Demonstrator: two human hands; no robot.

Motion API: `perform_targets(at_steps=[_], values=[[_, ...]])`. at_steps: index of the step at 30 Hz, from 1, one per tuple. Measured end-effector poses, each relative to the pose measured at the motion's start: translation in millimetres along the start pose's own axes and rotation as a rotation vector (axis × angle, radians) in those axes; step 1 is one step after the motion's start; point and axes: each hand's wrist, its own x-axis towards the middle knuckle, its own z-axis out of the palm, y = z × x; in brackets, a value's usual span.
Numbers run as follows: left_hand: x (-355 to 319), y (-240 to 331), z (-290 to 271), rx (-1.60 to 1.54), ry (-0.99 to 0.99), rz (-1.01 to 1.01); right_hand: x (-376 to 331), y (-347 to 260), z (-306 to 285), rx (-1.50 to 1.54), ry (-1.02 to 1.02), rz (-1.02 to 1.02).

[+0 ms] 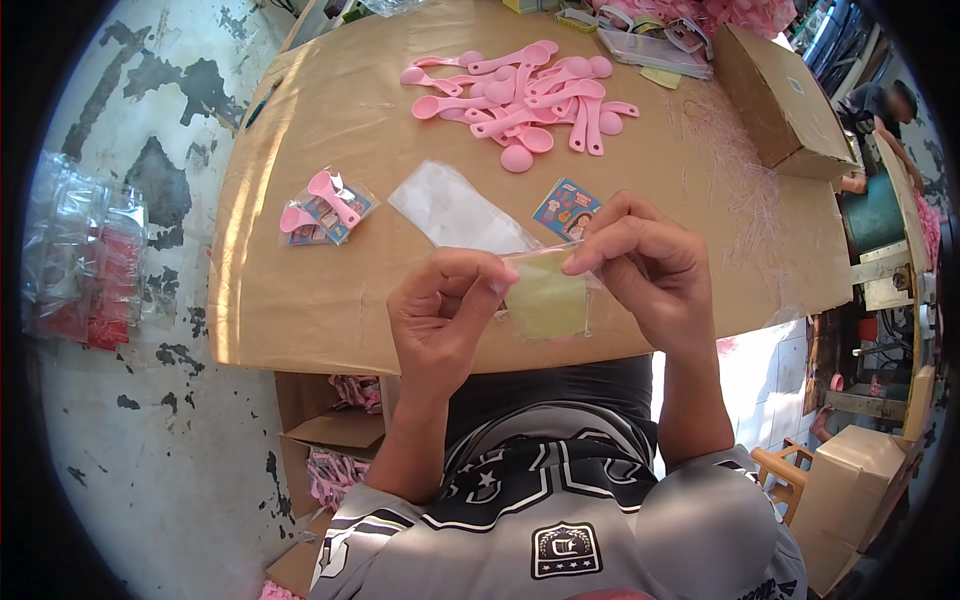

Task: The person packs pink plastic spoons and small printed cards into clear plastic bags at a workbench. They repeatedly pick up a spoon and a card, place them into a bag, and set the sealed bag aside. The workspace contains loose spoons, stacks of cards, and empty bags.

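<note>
Between my two hands, near the table's front edge, a clear plastic bag (548, 300) with a yellow-green sheet showing through it is stretched by its top edge. My left hand (440, 310) pinches one top corner between thumb and fingers. The other top corner is gripped by the fingertips of my right hand (650, 265). Just beyond lies a colourful printed card (566, 208), partly hidden by my right hand. A whitish stack of clear bags (455, 205) rests left of that card. Farther back is a heap of pink plastic spoons (530, 95).
At left on the table, two pink spoons (335, 200) lie on bagged printed cards. A cardboard box (785, 105) and a plastic tray (655, 52) stand at the back right, near thin plastic strands (745, 170). Clear packages (85, 250) hang or lie far left. Another person (885, 110) is at far right.
</note>
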Motion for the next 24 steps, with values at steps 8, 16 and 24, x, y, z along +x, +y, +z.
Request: perform_targets(at_steps=[8,16,24], values=[[0.8,5.0,-4.3,-0.148,-0.066,-0.056,3.5,-20.2,-5.3,-0.334,-0.102,-0.087],[4.6,14.8,15.2,0.039,-0.114,-0.103,-9.8,2.1,12.2,-0.066,0.128,-0.062],[30.9,43.1,-35.1,0.798,0.009,0.57,-9.3,-0.4,-22.3,-0.539,0.206,-0.116]])
